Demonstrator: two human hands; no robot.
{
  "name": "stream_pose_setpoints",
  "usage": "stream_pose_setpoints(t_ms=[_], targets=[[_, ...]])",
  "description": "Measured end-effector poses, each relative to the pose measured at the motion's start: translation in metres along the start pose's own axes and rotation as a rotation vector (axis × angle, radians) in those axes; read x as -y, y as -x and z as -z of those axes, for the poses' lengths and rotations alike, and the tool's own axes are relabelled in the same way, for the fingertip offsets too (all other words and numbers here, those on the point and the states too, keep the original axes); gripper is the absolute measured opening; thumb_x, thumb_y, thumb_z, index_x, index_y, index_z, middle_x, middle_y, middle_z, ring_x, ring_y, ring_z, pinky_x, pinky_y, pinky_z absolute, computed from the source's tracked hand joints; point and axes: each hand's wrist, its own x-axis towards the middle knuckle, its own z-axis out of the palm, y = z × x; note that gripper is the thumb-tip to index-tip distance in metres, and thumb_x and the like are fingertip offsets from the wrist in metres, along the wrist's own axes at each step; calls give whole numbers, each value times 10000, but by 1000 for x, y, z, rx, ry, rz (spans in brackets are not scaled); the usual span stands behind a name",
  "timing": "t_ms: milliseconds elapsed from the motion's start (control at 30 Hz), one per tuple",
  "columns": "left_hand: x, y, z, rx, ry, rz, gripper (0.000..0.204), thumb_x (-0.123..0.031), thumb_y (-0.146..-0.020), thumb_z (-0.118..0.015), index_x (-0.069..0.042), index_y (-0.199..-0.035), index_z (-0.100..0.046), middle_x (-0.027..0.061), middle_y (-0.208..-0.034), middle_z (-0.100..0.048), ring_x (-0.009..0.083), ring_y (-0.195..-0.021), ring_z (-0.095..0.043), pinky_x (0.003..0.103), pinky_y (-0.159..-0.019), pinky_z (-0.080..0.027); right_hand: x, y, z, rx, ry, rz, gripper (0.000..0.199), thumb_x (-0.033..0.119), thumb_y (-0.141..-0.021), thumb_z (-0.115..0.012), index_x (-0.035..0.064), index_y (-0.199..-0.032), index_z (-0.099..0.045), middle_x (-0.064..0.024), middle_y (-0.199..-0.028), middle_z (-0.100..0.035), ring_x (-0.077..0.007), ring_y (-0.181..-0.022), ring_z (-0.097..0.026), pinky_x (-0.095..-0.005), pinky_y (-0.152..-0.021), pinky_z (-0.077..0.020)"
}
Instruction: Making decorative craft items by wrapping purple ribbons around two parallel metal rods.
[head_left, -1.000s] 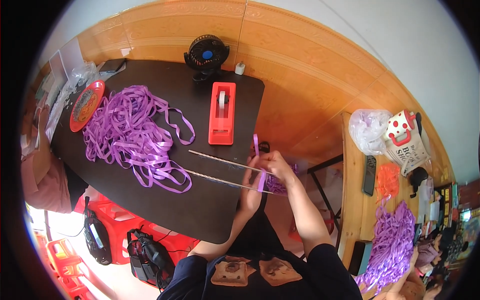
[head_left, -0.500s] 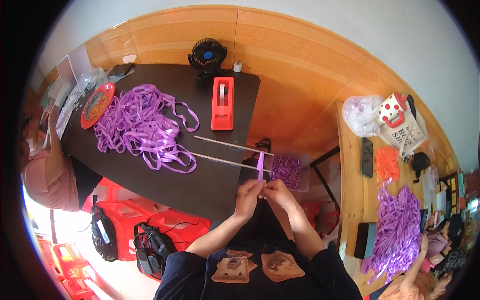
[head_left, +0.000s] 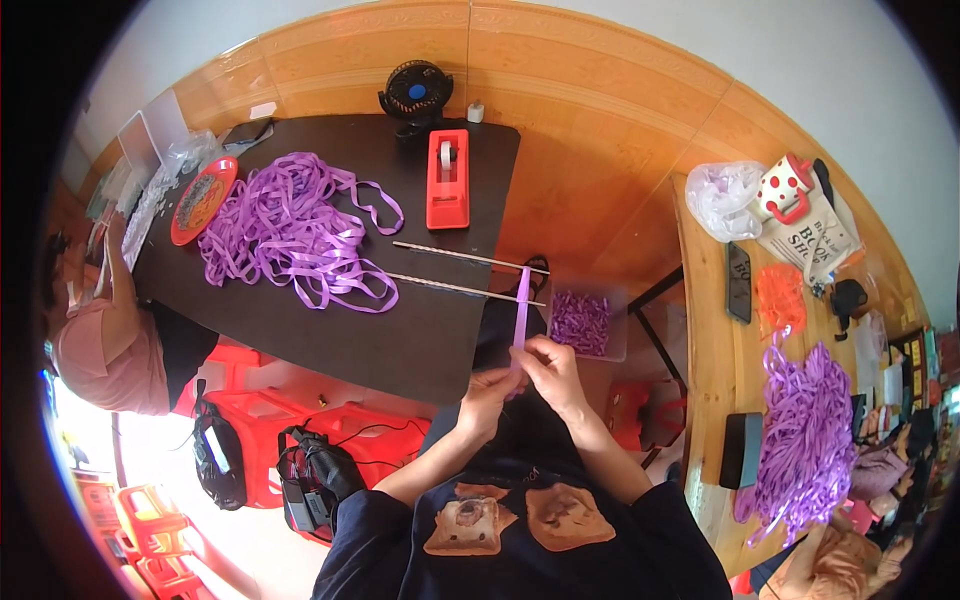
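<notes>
A narrow purple ribbon point(head_left: 522, 315) hangs from two thin twisted rods point(head_left: 460, 288), close to their free ends. The rods stick out past the right edge of the dark table. My right hand point(head_left: 555, 378) pinches the ribbon just below the rods, fingers closed. Lower and to the left, my left hand point(head_left: 485, 402) is also closed on the ribbon, and a short piece of it shows by its fingertips. My fingers partly cover the lower end. A large tangled heap of purple ribbon point(head_left: 285, 225) lies on the table to the left.
On the dark table point(head_left: 400, 345) stand a red tape dispenser point(head_left: 448, 180), a black fan point(head_left: 416, 92) and a red plate point(head_left: 204, 202). A clear bin of purple pieces point(head_left: 582, 322) sits below the rods. Another ribbon pile point(head_left: 800, 435) covers part of the wooden table point(head_left: 702, 390). Co-workers sit at both sides.
My right hand has moved up the ribbon, away from my left fingertips. More ribbon shows between the rods and my hands. The whole view has shifted slightly.
</notes>
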Motion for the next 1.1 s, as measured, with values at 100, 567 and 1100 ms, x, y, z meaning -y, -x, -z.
stream_pose_setpoints(t_ms=[100,567,1100], targets=[[2,7,5,21,-37,60,184,-161,-920,-614,-2,-944,-704,62,-818,-689,98,-690,-615,205,-610,-443,-10,4,-3,-30,5,-46,167,56,-886,-628,-15,-736,-613,-7,-592,-561,-58,-514,-529,-216,-437,-394],[-19,22,21,149,171,420,129,-145,-871,-682,-19,-885,-701,50,-764,-664,86,-581,-581,184,-452,-378,-18,4,-2,30,-194,-207,142,92,-887,-624,-32,-866,-691,-46,-769,-667,-88,-738,-596,-239,-681,-453],[-17,27,30,173,66,249,98,-113,-858,-678,-32,-807,-700,48,-728,-663,85,-596,-591,182,-497,-389,-7,13,-6,-116,121,146,61,-40,-792,-685,6,-816,-652,-38,-736,-604,-82,-642,-541,-207,-582,-408]])
